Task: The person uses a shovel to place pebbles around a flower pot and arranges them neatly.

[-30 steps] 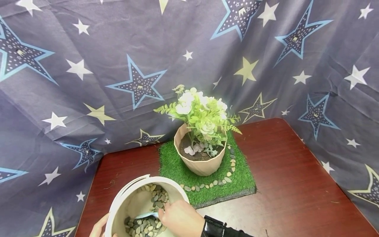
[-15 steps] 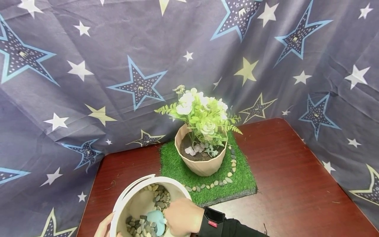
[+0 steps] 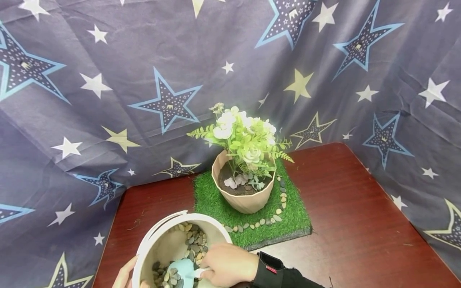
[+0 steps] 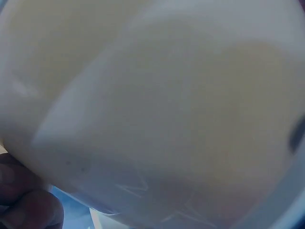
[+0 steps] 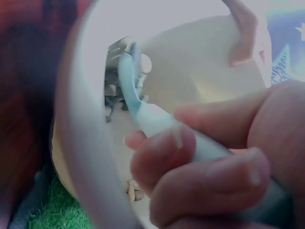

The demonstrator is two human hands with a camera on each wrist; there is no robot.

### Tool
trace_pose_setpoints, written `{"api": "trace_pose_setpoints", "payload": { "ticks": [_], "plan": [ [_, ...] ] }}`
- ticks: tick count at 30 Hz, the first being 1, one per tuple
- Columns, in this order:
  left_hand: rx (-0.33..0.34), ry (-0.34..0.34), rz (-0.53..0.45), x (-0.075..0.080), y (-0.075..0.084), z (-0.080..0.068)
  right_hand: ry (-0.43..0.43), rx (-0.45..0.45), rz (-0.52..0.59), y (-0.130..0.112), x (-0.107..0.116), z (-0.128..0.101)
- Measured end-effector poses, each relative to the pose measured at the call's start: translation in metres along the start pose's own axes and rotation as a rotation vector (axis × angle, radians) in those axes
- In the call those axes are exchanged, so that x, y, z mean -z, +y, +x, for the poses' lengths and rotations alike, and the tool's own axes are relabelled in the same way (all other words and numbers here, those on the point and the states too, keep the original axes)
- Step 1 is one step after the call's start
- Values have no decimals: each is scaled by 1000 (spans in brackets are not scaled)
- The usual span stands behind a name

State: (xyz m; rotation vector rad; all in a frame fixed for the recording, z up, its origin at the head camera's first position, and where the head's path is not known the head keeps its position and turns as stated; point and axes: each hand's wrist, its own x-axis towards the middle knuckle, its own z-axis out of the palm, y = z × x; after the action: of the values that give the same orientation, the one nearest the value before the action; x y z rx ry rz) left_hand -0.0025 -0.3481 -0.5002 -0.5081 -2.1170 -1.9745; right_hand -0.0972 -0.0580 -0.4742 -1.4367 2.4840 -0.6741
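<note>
My right hand is inside a white bucket and grips the pale handle of a light blue toy shovel. Several pebbles lie on the shovel's blade. More grey and tan pebbles sit inside the bucket. In the right wrist view, the fingers wrap round the handle and the blade stands among stones. My left hand holds the bucket's rim at the left, thumb and fingers on either side of the wall. The bucket's wall fills most of the left wrist view.
Behind the bucket, a pink-beige pot with white flowers and green leaves stands on a square of artificial grass. A curved row of pebbles lies on the grass. The dark red table meets a star-patterned cloth.
The shovel blade, seen nearly edge-on a second ago, now shows its broad face with pebbles on it. My right hand has shifted slightly right; my left hand stays at the rim.
</note>
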Motion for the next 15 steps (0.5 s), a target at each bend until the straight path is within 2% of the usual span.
{"api": "trace_pose_setpoints", "payload": {
  "ticks": [3,7,12,15],
  "plan": [
    [13,97,148,-2,3,-2,21,-5,115,4,3,-6],
    [-2,141,192,-5,5,-2,66,-25,179,7,5,-12],
    [-9,154,200,-5,4,-1,179,-37,109,5,7,-17],
    [8,129,150,-1,3,-2,248,-44,44,3,9,-20]
  ]
}}
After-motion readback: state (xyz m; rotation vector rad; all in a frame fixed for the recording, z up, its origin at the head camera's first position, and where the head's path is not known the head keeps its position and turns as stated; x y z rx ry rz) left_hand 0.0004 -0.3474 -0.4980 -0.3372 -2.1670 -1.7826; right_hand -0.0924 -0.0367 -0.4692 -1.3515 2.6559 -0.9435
